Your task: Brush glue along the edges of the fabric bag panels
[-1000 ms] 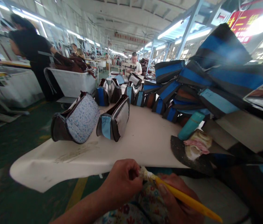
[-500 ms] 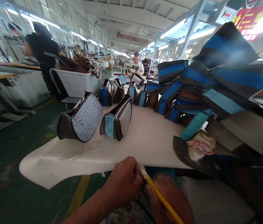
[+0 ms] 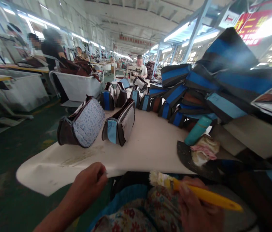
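My right hand (image 3: 195, 206) grips a yellow-handled paintbrush (image 3: 214, 196) over my lap, its whitish bristles pointing left and its handle slanting down to the right. Held apart to the left, at the front edge of the cream-covered table (image 3: 147, 154), my left hand (image 3: 89, 180) has its fingers pinched together; a tiny pale bit shows at the fingertips, too small to name. Beyond it two open-topped bags stand on the table: one with a blue floral side (image 3: 89, 122), one with grey and light blue panels (image 3: 120, 124). Neither hand touches them.
Dark bags with blue bands (image 3: 176, 75) are piled along the right side. A teal bottle (image 3: 198, 130) and a stained, crumpled cloth (image 3: 204, 149) lie near a dark mat. Left of the table stands a white cart (image 3: 78, 85) with brown material; people work beyond.
My hands have moved apart: the left has drawn away leftward from the brush's bristles, while the right has turned the brush so its bristles point left. The view has shifted slightly.
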The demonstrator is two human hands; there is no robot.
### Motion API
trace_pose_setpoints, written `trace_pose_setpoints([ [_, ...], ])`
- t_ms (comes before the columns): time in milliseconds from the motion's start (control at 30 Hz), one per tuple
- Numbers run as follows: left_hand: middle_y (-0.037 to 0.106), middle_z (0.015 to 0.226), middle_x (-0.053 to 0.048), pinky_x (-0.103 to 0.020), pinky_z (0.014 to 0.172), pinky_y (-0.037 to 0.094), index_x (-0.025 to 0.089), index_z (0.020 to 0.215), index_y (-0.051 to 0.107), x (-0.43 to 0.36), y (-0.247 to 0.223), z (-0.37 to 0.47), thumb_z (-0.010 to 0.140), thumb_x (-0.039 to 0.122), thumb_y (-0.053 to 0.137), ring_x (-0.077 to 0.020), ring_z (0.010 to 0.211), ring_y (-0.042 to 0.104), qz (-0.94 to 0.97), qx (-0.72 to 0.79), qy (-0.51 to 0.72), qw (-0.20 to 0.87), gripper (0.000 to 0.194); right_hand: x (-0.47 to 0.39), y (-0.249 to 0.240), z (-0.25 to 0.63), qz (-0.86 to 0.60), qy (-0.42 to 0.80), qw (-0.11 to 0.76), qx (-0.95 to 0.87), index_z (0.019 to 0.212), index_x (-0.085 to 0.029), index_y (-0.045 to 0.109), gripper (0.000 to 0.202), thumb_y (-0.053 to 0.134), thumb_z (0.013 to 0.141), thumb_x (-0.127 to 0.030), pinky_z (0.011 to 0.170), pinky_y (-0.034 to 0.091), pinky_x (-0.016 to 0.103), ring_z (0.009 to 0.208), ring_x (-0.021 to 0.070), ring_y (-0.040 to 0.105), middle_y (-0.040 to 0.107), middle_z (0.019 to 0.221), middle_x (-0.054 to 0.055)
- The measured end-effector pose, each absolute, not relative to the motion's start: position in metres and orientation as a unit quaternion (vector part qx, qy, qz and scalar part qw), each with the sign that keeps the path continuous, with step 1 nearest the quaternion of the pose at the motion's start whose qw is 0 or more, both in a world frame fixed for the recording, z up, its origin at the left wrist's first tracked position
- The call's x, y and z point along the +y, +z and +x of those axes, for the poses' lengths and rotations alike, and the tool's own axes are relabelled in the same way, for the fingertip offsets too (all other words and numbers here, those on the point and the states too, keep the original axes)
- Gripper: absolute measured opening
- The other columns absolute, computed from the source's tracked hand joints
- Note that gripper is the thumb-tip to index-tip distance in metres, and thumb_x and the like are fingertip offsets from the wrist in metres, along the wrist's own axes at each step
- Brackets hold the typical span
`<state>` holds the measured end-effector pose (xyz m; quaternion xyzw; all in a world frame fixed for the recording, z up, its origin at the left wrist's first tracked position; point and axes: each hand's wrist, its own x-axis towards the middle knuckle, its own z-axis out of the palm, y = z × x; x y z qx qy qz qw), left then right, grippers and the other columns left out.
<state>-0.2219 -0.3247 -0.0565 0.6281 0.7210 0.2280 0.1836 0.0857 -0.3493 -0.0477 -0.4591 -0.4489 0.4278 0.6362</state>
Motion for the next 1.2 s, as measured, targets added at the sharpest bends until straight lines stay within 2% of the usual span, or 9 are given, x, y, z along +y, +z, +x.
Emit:
trace_pose_setpoints([
  [100,0.053,0.063,0.003,-0.027,0.058,0.034,0.021,0.073,0.052,-0.342,-0.047,-0.233,0.078,0.028,0.05,-0.0158,0.061,0.049,0.59,0.667,0.299,0.343,0.009,-0.334,-0.045,0.073,-0.417,0.588,0.647,-0.248,0.075,-0.022,0.059,0.028,0.082,0.073,-0.038,0.049,0.047,0.019,0.053,0.0118,0.056,0.048,0.05,-0.007],
  [200,0.064,0.08,0.0,-0.025,0.056,0.042,0.02,0.077,0.054,-0.352,-0.037,-0.22,0.079,0.03,0.056,-0.0134,0.062,0.054,0.468,0.558,0.403,0.555,0.01,-0.328,-0.047,0.061,-0.399,0.632,0.635,-0.195,0.072,-0.022,0.055,0.035,0.084,0.07,-0.041,0.054,0.051,0.022,0.045,0.0089,0.049,0.041,0.045,-0.01],
  [267,0.069,0.091,-0.003,-0.024,0.055,0.045,0.019,0.074,0.053,-0.354,-0.031,-0.203,0.074,0.026,0.064,-0.0115,0.061,0.057,0.396,0.516,0.449,0.613,0.013,-0.329,-0.051,0.06,-0.387,0.665,0.617,-0.163,0.068,-0.021,0.052,0.038,0.085,0.068,-0.041,0.057,0.053,0.023,0.046,0.0096,0.05,0.039,0.043,-0.01],
  [333,0.069,0.086,-0.003,-0.023,0.052,0.045,0.018,0.07,0.051,-0.352,-0.028,-0.184,0.069,0.022,0.07,-0.0105,0.058,0.058,0.356,0.486,0.479,0.639,0.02,-0.331,-0.056,0.064,-0.376,0.695,0.599,-0.133,0.067,-0.021,0.052,0.037,0.085,0.07,-0.04,0.058,0.053,0.022,0.051,0.0114,0.055,0.04,0.042,-0.009],
  [467,0.064,0.07,0.0,-0.021,0.048,0.045,0.017,0.068,0.053,-0.345,-0.021,-0.159,0.066,0.023,0.076,-0.0097,0.053,0.057,0.334,0.419,0.492,0.686,0.023,-0.333,-0.064,0.072,-0.362,0.706,0.595,-0.129,0.072,-0.022,0.056,0.031,0.082,0.075,-0.038,0.062,0.054,0.023,0.048,0.0084,0.051,0.043,0.044,-0.009],
  [600,0.064,0.071,0.001,-0.021,0.05,0.046,0.016,0.069,0.055,-0.342,-0.015,-0.148,0.067,0.02,0.075,-0.0098,0.055,0.059,0.334,0.393,0.483,0.707,0.021,-0.33,-0.066,0.067,-0.364,0.685,0.621,-0.112,0.073,-0.021,0.057,0.031,0.084,0.071,-0.037,0.056,0.053,0.021,0.035,0.0025,0.032,0.04,0.041,-0.013],
  [700,0.065,0.073,0.0,-0.022,0.051,0.047,0.016,0.07,0.056,-0.341,-0.011,-0.141,0.068,0.017,0.075,-0.0101,0.056,0.06,0.34,0.368,0.485,0.717,0.019,-0.326,-0.067,0.062,-0.337,0.719,0.601,-0.087,0.067,-0.019,0.055,0.035,0.086,0.069,-0.034,0.047,0.047,0.017,0.033,0.0003,0.019,0.036,0.04,-0.014],
  [867,0.069,0.079,-0.003,-0.022,0.056,0.049,0.014,0.072,0.062,-0.341,-0.008,-0.134,0.066,0.009,0.071,-0.011,0.061,0.064,0.315,0.357,0.472,0.742,0.012,-0.323,-0.073,0.059,-0.278,0.77,0.573,-0.036,0.057,-0.017,0.051,0.039,0.086,0.07,-0.029,0.046,0.045,0.016,0.035,0.0007,0.016,0.033,0.039,-0.013],
  [1200,0.07,0.081,-0.009,-0.023,0.061,0.053,0.009,0.074,0.069,-0.344,-0.003,-0.133,0.063,0.008,0.062,-0.0141,0.066,0.066,0.259,0.317,0.465,0.785,0.013,-0.326,-0.079,0.067,-0.274,0.764,0.581,-0.052,0.067,-0.018,0.06,0.027,0.083,0.075,-0.031,0.046,0.044,0.015,0.038,0.0013,0.011,0.033,0.042,-0.013],
])
